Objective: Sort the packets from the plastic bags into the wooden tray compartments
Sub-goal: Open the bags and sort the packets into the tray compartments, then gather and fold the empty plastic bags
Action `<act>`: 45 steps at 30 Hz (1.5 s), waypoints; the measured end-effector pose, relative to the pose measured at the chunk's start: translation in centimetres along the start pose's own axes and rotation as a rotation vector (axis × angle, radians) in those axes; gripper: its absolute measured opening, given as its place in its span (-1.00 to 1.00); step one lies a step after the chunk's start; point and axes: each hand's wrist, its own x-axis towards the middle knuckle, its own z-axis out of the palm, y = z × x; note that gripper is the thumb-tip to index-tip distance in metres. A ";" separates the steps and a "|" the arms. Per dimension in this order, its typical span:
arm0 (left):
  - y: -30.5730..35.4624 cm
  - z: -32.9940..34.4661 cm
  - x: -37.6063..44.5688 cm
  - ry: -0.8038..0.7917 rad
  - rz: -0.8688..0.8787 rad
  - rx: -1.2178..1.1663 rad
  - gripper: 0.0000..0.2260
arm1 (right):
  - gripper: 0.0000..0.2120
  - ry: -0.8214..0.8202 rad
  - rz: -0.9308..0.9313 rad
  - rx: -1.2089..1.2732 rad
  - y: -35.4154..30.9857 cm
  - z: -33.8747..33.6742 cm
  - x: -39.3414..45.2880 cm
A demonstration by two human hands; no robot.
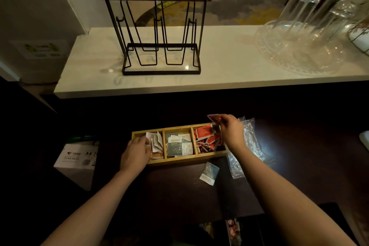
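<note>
A three-compartment wooden tray (177, 161) lies on the dark table. White packets (156, 142) fill its left compartment, teal-and-white packets (177, 145) the middle, red packets (207, 139) the right. My left hand (136, 152) rests in the left compartment, fingers on the white packets. Above the tray's far right corner, my right hand (231, 132) pinches a red packet (214, 119). One teal packet (208, 172) lies loose on the table in front of the tray. Clear plastic bags (249, 146) lie crumpled right of the tray, partly behind my right wrist.
A white counter (219, 66) stands behind the table with a black wire rack (161, 36) and upturned glasses on a clear glass tray (299, 46). A box of A4 paper (79, 158) sits left of the table. A white object (364, 140) lies at the right edge.
</note>
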 end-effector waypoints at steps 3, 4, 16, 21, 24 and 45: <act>1.5 -1.4 -1.4 0.165 0.022 -0.035 -0.80 | -0.69 -0.119 -0.098 -0.192 0.1 0.8 -0.5; 2.4 -1.6 -2.0 0.201 0.096 -0.008 -0.82 | -0.67 -0.162 -0.106 -0.261 0.3 1.1 -0.8; 14.3 7.9 -7.4 -0.545 0.816 0.409 -0.50 | -0.53 -0.424 -0.133 -0.490 0.4 1.1 -1.7; 14.2 8.5 -7.2 -0.410 0.961 0.488 -0.68 | -0.54 -0.418 -0.131 -0.411 0.8 1.4 -1.8; 13.8 8.4 -7.1 -0.404 0.983 0.496 -0.73 | -0.52 -0.347 -0.139 -0.395 0.9 1.3 -2.0; 8.3 2.3 -0.9 -0.096 0.520 0.356 -0.40 | -0.60 -0.120 -0.182 -0.310 1.4 -0.6 -3.0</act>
